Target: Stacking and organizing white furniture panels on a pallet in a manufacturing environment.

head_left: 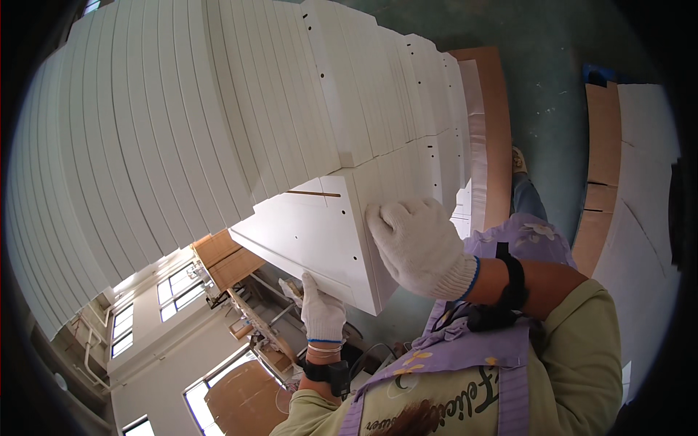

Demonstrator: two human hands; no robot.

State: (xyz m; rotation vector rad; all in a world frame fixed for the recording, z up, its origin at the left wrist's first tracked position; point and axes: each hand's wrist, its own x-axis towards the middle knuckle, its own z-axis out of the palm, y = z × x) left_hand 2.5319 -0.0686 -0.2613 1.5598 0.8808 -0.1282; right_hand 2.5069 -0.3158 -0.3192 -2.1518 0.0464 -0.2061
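Note:
A white board (305, 236) with small drilled holes and a slot juts out from the near end of a tall stack of white boards (283, 94). My right hand (422, 247), in a white knitted glove, has its fingers curled over the board's right edge. Lower down, my left hand (323, 309), gloved the same way, grips the board's lower edge with the thumb upright against it. The fingertips of both hands are partly hidden.
Brown cardboard (491, 138) stands beside the stack's right end. Farther right lies another pale stack (647, 203) with cardboard along its side. A person's leg (528, 196) shows between them on the green floor (545, 43). Wooden boards (227, 265) are behind, at lower left.

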